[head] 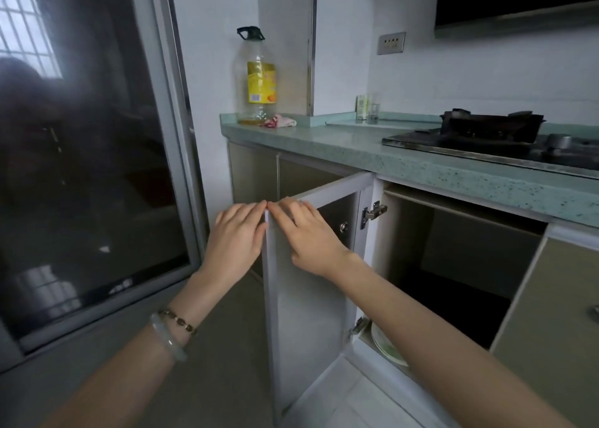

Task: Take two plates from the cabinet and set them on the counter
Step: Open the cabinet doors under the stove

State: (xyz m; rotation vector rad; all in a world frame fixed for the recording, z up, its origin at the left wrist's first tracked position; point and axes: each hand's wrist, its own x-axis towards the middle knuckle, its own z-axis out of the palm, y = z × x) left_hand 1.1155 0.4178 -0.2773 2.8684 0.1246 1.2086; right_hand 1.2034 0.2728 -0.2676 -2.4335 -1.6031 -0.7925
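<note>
Now both hands, left hand [235, 236] and right hand [306, 236], are resting flat, fingers spread, on the open cabinet door [308, 314] at frame centre; plates [384, 346] are showing lower right.

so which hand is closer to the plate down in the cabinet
Right. The right hand rests on the inner face of the open door, on the cabinet side above the plate; the left hand is on the door's outer side, farther away.

Pale green stone tabletop [324, 145] speckled with dark flecks. Clear plastic oil bottle [257, 80] with yellow label and dark green cap. White cabinet door [308, 298]. Black glass stovetop [486, 149]. White round plate [385, 346].
</note>
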